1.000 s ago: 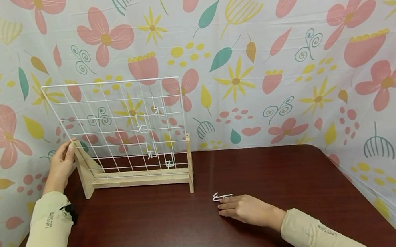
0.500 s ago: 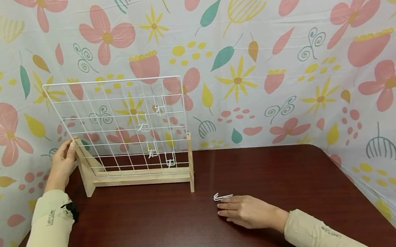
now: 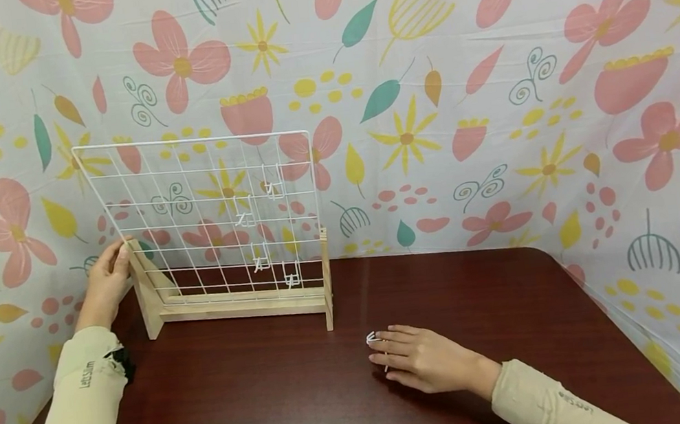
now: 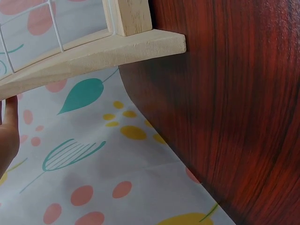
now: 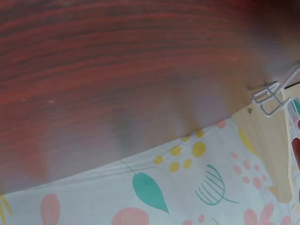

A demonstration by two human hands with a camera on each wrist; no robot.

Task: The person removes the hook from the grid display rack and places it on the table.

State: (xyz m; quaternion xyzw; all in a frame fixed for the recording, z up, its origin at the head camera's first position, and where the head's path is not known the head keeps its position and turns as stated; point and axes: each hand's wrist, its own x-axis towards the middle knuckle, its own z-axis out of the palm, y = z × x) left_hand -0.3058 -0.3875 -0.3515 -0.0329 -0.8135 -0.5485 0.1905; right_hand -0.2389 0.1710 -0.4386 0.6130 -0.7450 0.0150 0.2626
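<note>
At the left, a white wire grid panel [image 3: 210,215] stands upright in a light wooden base [image 3: 245,312]. My left hand [image 3: 107,281] grips the top of the base's left post, thumb on the near side; the left wrist view shows part of that hand [image 4: 7,133] below the wood. Several white wire hooks hang on the right half of the grid. Over the table, my right hand [image 3: 420,359] holds another white wire hook [image 3: 370,338], mostly hidden under the fingers. That hook's bent wires [image 5: 271,99] show in the right wrist view, with a fingertip at the edge.
The dark red-brown wooden table [image 3: 259,393] has a rounded far right corner. A flower-printed cloth [image 3: 399,67] rises behind it and along both sides. The grid stand is near the table's back left edge.
My right hand's fingers have moved forward over the loose hook, covering more of it, and a short wire now shows below them. The left hand and the stand have stayed in place.
</note>
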